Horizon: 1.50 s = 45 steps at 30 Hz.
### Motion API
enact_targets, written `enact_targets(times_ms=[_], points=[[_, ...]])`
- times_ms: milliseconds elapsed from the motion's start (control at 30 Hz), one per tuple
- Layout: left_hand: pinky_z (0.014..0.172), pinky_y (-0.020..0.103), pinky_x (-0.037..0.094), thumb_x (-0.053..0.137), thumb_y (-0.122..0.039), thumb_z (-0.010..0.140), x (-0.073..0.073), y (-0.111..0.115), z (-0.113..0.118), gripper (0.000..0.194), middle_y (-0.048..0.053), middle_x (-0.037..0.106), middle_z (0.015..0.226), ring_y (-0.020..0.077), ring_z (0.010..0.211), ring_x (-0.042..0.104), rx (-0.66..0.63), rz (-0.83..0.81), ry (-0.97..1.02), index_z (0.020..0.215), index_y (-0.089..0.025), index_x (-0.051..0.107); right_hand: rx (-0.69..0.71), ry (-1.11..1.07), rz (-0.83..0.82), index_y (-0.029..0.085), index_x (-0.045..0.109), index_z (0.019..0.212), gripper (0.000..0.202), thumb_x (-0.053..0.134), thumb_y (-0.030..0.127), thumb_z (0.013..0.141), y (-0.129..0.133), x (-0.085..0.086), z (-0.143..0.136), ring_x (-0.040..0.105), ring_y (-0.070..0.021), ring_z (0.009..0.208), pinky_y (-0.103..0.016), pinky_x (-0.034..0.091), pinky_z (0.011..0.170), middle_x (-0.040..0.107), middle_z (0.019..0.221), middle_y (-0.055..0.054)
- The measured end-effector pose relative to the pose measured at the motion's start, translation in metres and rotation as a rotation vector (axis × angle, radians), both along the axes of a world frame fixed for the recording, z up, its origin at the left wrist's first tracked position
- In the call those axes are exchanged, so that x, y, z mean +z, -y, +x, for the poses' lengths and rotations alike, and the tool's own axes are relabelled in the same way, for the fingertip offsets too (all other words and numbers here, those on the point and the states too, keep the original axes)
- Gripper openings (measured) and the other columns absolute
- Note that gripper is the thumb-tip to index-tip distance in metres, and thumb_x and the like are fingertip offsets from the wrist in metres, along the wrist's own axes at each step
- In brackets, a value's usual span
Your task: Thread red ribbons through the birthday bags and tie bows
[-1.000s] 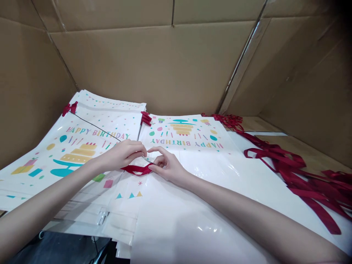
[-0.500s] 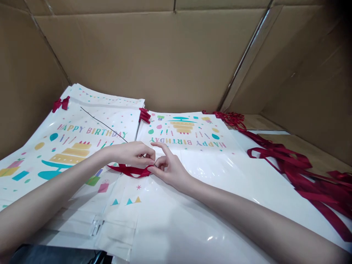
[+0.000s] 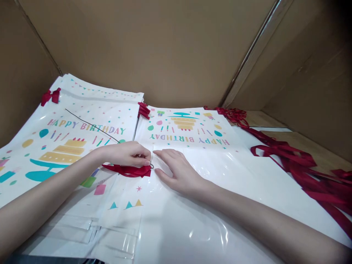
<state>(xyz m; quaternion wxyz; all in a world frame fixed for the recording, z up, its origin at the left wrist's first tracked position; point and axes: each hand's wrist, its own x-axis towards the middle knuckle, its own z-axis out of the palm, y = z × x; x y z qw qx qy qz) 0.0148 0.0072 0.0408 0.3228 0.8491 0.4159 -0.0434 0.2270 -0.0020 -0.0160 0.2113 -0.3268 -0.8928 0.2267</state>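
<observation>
Two bare hands, one thin dark wire, one red ribbon in work. Left hand [image 3: 132,154]: fingers closed in a pinch on the wire [image 3: 92,124], its small looped end showing just past the fingertips. Right hand [image 3: 178,170]: fingers spread, gripping nothing, beside that loop. Red ribbon [image 3: 129,171]: beneath the left hand, across the meeting edges of the left stack [image 3: 90,97] and the right stack [image 3: 198,183], its end close by the loop (whether fastened, cannot tell).

Progress, as judged: partway. Red ribbon pieces sit at the left stack's far corners, a bow-like one [image 3: 51,96] and a bunch [image 3: 143,110]; the ribbon in work looks unfinished; a heap of loose ribbons [image 3: 294,156] lies at the right, apparently unused.

Lettering: "HAPPY BIRTHDAY", multicoloured, upright on the left stack, upside down on the right. Brands, labels: none legible. Backdrop: cardboard [image 3: 154,44].
</observation>
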Motion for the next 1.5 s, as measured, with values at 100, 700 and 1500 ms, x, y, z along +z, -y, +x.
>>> enact_targets(times_ms=[100,700,1500], points=[[0.053,0.019,0.032,0.041,-0.034,0.09,-0.002,-0.001,-0.001,0.026,-0.003,0.051,0.066,0.0092,0.058,0.044,-0.014,-0.037,0.039,0.078,-0.016,0.055,0.045,0.045,0.014,0.019,0.05,0.119,0.032,0.047,0.025,0.088,0.0,-0.001,-0.001,0.047,-0.0239,0.113,-0.045,0.031,0.101,0.057,0.118,-0.01],[0.051,0.019,0.032,0.051,-0.034,0.082,-0.007,-0.003,-0.007,0.022,-0.001,0.047,0.065,0.0095,0.057,0.039,0.145,-0.376,0.089,0.071,-0.014,0.053,0.153,-0.063,0.25,0.017,0.066,0.092,0.017,0.052,0.018,0.083,-0.015,-0.009,-0.014,0.054,-0.0176,0.082,-0.029,0.04,0.074,0.063,0.084,-0.006],[0.043,0.022,0.024,0.052,-0.038,0.084,-0.011,-0.007,-0.015,0.027,-0.002,0.047,0.053,0.0084,0.045,0.035,0.155,-0.54,0.133,0.067,-0.016,0.051,0.172,0.002,0.229,0.017,0.067,0.081,0.012,0.057,0.021,0.085,-0.002,-0.004,-0.013,0.045,-0.0137,0.068,-0.026,0.034,0.064,0.06,0.073,-0.004]])
